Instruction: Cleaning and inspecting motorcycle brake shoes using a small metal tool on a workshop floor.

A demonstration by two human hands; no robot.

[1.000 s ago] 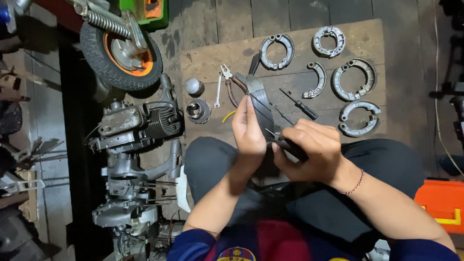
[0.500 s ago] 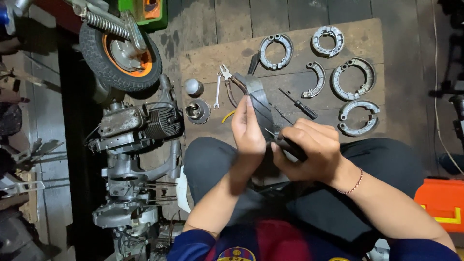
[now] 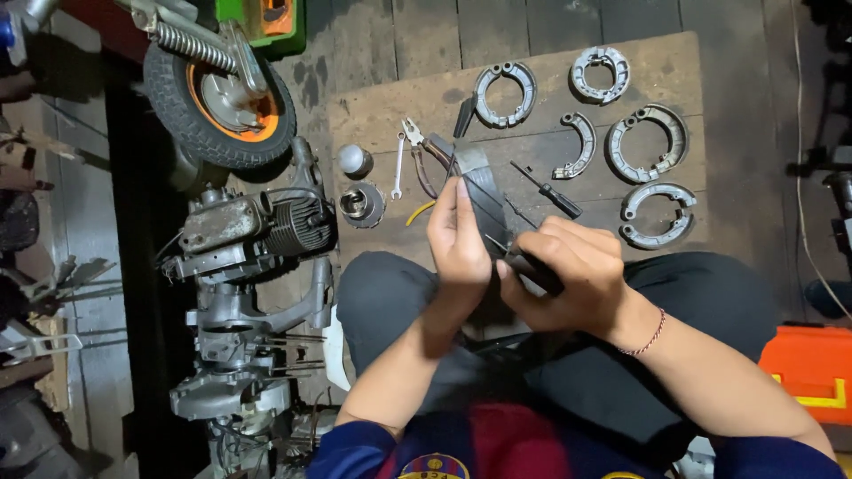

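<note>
Left hand [image 3: 457, 244] clamped around curved brake shoe [image 3: 479, 191], long axis running up and away over the lap. Right hand [image 3: 568, 275] gripping black-handled tool [image 3: 532, 269] against it (tip hidden). Screwdriver [image 3: 552, 192], pliers [image 3: 419, 146] just beyond on wooden board [image 3: 390, 115].

The grey curved brake shoe [image 3: 482, 191] with diagonal grooves on its lining stands tilted above the person's lap, near the front edge of the wooden board [image 3: 373, 115]. A dark-handled tool [image 3: 531, 270] touches its lower part.
</note>
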